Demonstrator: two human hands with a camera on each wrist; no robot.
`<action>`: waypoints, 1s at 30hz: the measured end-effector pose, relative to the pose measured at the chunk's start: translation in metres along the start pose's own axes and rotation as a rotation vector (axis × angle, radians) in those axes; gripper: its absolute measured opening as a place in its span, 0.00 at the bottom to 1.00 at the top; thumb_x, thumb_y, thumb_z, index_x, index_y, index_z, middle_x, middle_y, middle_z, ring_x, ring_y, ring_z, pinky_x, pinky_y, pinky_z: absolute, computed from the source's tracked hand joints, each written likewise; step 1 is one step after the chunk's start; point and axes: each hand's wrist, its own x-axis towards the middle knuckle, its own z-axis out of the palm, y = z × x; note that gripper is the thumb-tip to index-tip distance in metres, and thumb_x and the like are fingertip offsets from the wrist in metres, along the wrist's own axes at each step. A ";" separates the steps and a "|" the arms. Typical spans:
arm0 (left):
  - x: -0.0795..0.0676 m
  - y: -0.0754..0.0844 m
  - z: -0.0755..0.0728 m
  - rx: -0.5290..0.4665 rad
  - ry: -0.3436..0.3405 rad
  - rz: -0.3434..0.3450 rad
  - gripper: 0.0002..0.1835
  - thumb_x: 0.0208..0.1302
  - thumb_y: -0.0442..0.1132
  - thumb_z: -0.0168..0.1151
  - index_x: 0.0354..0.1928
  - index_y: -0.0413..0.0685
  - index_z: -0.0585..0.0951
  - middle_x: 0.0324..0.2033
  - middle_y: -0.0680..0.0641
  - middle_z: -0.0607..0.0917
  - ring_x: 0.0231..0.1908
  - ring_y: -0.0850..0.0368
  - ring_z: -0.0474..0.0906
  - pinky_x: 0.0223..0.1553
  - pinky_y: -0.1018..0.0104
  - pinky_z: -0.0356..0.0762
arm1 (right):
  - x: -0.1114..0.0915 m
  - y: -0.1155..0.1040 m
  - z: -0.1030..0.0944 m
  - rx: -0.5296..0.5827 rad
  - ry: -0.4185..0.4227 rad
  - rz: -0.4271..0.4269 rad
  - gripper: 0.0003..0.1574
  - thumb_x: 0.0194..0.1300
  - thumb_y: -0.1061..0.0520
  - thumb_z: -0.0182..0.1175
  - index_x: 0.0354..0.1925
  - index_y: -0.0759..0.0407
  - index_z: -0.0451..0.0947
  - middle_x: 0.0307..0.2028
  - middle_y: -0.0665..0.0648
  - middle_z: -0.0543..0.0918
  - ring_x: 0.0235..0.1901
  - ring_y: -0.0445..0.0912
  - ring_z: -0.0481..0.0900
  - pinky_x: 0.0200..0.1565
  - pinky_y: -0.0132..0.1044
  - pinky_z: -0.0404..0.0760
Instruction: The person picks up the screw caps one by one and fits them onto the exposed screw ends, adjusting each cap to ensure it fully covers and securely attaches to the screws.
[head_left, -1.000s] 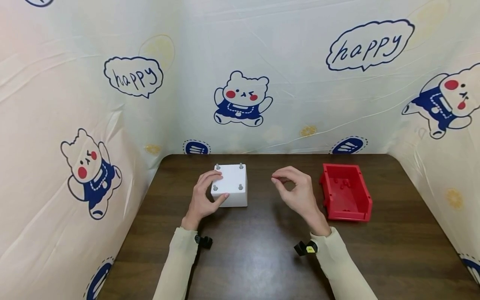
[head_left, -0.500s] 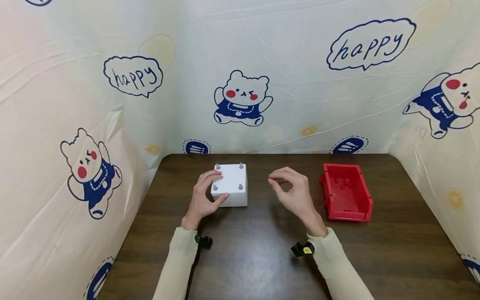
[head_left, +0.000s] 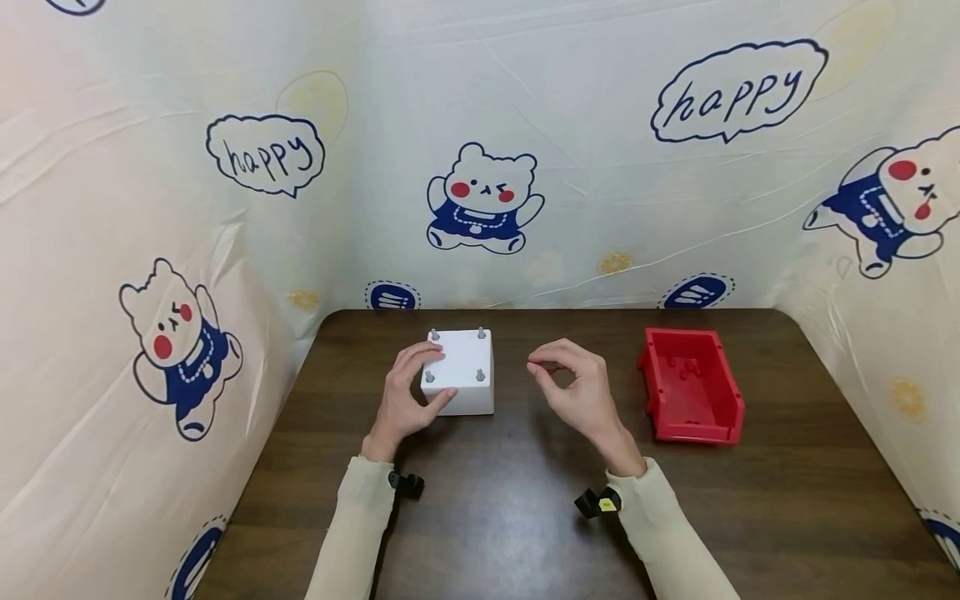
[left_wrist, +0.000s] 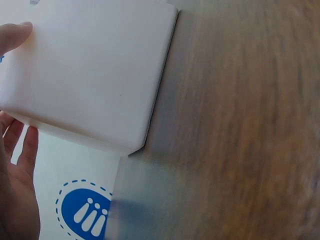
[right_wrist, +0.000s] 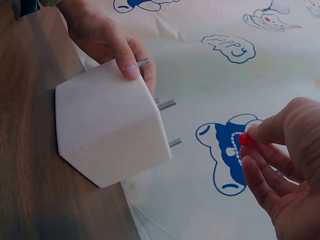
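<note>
While the left hand [head_left: 401, 404] grips the white block [head_left: 459, 354] by its left side, the right hand [head_left: 588, 400] pinches one small red piece [right_wrist: 245, 139] between thumb and fingertips, to the block's right and apart from it.

White block: one, resting on the table [head_left: 510, 525], between the two hands.

Bolts: four, threaded, bare, upright from the top face, one near each corner. Near-right bolt [head_left: 481, 375] and far-right bolt [head_left: 482, 333]: on the side facing the right hand. Near-left bolt [head_left: 430, 377] and far-left bolt [head_left: 435, 335]: beside the left hand.

Governing relation: bolts lie leftward of the pinched piece, across a gap; the right-side pair is the nearer. Bolt axes vertical; the piece's own axis cannot be told, the fingertips covering part of it.

Red bin [head_left: 697, 432]: one, on the table, right of the right hand, well apart from the block; several little red parts [head_left: 684, 367] lie inside.
</note>
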 end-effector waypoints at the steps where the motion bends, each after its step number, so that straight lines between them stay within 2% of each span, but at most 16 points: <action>1: 0.000 0.000 0.000 -0.003 0.000 -0.001 0.28 0.55 0.47 0.82 0.58 0.53 0.85 0.64 0.50 0.83 0.67 0.49 0.73 0.71 0.52 0.69 | 0.000 -0.001 0.000 0.003 -0.003 0.003 0.08 0.64 0.69 0.73 0.41 0.59 0.91 0.41 0.52 0.90 0.37 0.43 0.87 0.41 0.34 0.88; 5: 0.000 0.000 0.000 -0.008 0.002 0.002 0.29 0.54 0.47 0.82 0.58 0.52 0.85 0.64 0.48 0.83 0.67 0.47 0.74 0.71 0.51 0.70 | 0.000 -0.001 0.003 0.011 -0.007 0.000 0.07 0.64 0.69 0.73 0.41 0.60 0.91 0.41 0.52 0.90 0.36 0.43 0.87 0.41 0.33 0.88; 16: 0.000 -0.002 0.001 -0.013 0.005 0.002 0.29 0.54 0.45 0.83 0.59 0.53 0.85 0.64 0.48 0.83 0.67 0.47 0.74 0.72 0.52 0.69 | 0.000 -0.003 0.012 0.040 -0.023 -0.019 0.09 0.65 0.68 0.73 0.41 0.56 0.91 0.41 0.52 0.90 0.36 0.43 0.87 0.41 0.31 0.87; 27: 0.000 0.000 0.001 -0.024 0.002 -0.005 0.28 0.55 0.45 0.82 0.59 0.53 0.85 0.64 0.49 0.83 0.68 0.49 0.73 0.73 0.52 0.68 | 0.003 -0.003 0.022 0.053 -0.006 -0.062 0.08 0.64 0.69 0.73 0.40 0.58 0.91 0.39 0.56 0.91 0.34 0.47 0.88 0.37 0.40 0.89; 30: 0.000 -0.001 0.001 -0.028 0.005 -0.003 0.28 0.54 0.45 0.82 0.58 0.52 0.85 0.64 0.49 0.84 0.68 0.48 0.73 0.72 0.52 0.68 | 0.005 -0.004 0.023 0.049 -0.009 -0.065 0.08 0.64 0.69 0.73 0.39 0.59 0.91 0.39 0.56 0.91 0.35 0.47 0.88 0.38 0.36 0.88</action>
